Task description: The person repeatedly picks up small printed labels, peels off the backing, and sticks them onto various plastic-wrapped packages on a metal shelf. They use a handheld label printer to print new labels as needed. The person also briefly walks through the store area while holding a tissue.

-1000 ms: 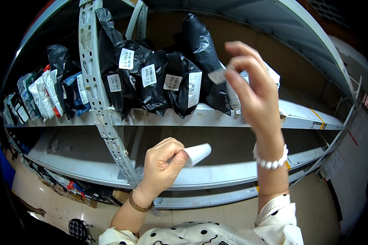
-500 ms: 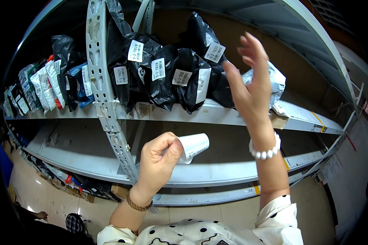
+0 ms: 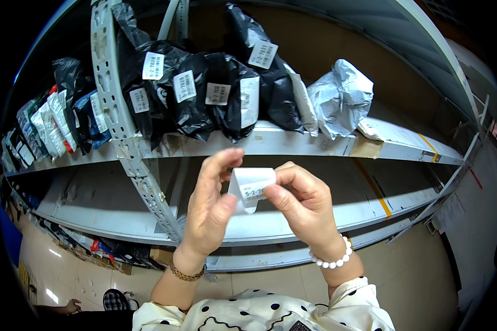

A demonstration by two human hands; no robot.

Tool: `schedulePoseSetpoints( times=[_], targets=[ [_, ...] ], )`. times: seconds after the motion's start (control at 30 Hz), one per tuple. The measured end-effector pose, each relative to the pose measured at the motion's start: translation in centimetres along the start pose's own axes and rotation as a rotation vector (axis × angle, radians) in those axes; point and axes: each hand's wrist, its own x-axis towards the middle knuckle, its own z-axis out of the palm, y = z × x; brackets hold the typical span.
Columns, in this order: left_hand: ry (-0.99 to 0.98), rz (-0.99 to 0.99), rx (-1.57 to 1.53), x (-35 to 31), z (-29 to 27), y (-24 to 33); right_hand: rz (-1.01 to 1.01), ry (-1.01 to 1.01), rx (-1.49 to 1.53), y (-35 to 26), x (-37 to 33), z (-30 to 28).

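A curled white strip of printed labels is in front of me, below the upper shelf's edge. My right hand pinches its right end between thumb and fingers. Close to the strip's left side, my left hand has thumb and fingers apart; whether they touch the paper is hard to see. Beyond my hands, several black plastic parcels with white labels stand on the shelf. The tallest black parcel bears a label high on its front. Right of it are a white parcel and a crumpled silvery-grey parcel.
A perforated metal upright divides the rack. Left of it, white, blue and black parcels stand in a row. A lower shelf runs beneath my hands. At lower left, another person's hand and a shoe show.
My right hand has come down from the parcels and now pinches the label strip. My left hand has loosened its grip on it. The view has shifted rightward.
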Motion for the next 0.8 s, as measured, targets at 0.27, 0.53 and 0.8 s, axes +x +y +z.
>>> schedulePoseSetpoints(
  times=[0.27, 0.53, 0.8],
  targets=[
    [0.037, -0.061, 0.157, -0.8, 1.4, 0.5, -0.037, 0.032, -0.021, -0.3, -0.5, -0.7],
    [-0.027, -0.107, 0.172, -0.6, 2.8, -0.1, -0.012, 0.195, 0.131, 0.1, -1.0, -1.2],
    [-0.061, -0.126, 0.212, -0.6, 3.7, -0.2, 0.082, 0.037, 0.200, -0.4, -1.5, -2.9]
  ],
)
